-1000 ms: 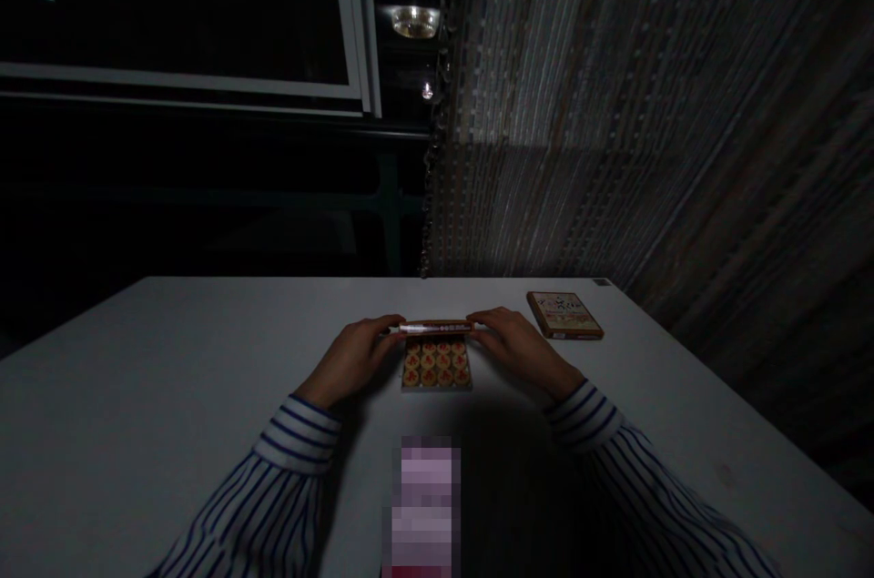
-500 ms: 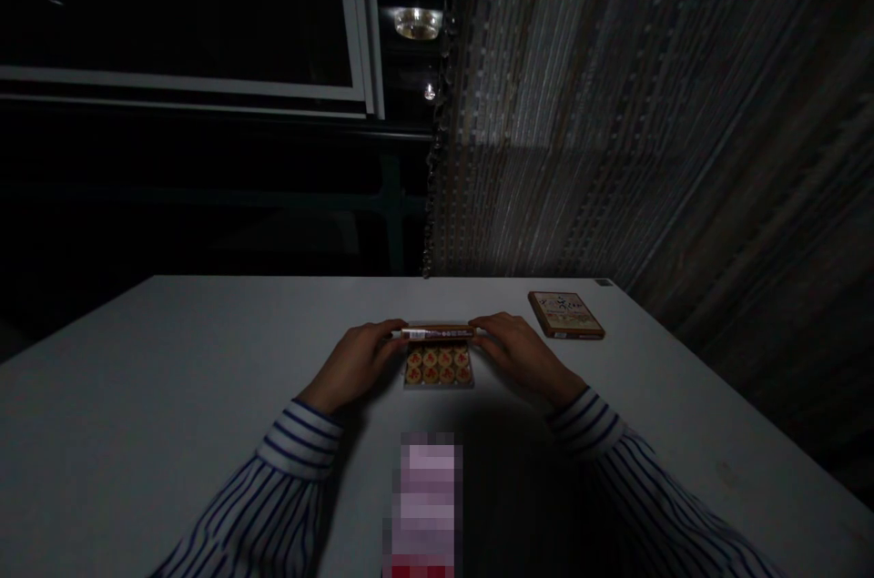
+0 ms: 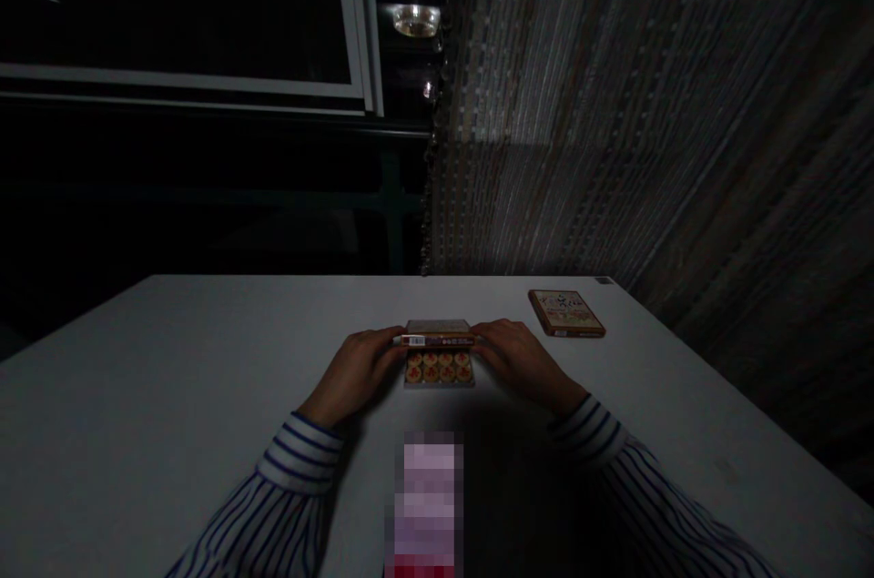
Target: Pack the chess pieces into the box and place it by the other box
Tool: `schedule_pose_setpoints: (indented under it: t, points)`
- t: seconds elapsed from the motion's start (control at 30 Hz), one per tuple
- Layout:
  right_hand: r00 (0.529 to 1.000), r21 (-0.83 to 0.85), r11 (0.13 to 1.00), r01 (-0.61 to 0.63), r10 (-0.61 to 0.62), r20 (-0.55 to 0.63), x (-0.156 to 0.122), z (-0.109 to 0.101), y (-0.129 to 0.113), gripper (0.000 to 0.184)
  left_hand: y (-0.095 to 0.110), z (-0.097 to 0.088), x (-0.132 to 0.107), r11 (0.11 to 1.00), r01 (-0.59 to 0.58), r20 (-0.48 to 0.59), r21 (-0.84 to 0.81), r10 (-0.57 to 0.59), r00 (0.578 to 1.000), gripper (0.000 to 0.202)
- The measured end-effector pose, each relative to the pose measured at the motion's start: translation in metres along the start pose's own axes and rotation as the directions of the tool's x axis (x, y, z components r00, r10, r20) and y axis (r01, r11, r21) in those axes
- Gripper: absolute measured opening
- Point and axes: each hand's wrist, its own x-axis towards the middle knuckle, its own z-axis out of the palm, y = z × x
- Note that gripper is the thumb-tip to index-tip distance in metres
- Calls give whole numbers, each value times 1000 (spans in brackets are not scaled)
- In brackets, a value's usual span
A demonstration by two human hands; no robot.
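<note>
Left hand (image 3: 355,369), right hand (image 3: 520,359): fingers curled, pinching opposite ends of box lid (image 3: 438,329). Lid covers far edge of tray (image 3: 438,385) holding 2 visible rows of round pieces (image 3: 438,366), mid-table (image 3: 170,378). Second box (image 3: 565,312) well apart, far right.

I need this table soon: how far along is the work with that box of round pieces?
Done: the round pieces sit in rows in their tray. In hand: left hand and right hand hold the lid by its ends, over the tray's far part. Left: the near rows are uncovered, so the lid probably isn't seated yet.
</note>
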Motion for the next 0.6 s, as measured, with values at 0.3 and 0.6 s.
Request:
schedule_pose_setpoints:
  t: [0.3, 0.6]
  points:
    - [1000, -14, 1000, 13, -13, 12, -4, 3, -1, 27, 3, 1, -4, 999, -28, -9, -46, 28, 1000, 33]
    - [1000, -44, 999, 21, -20, 20, -8, 10, 1, 24, 0, 4, -8, 999, -17, -1, -36, 17, 1000, 33]
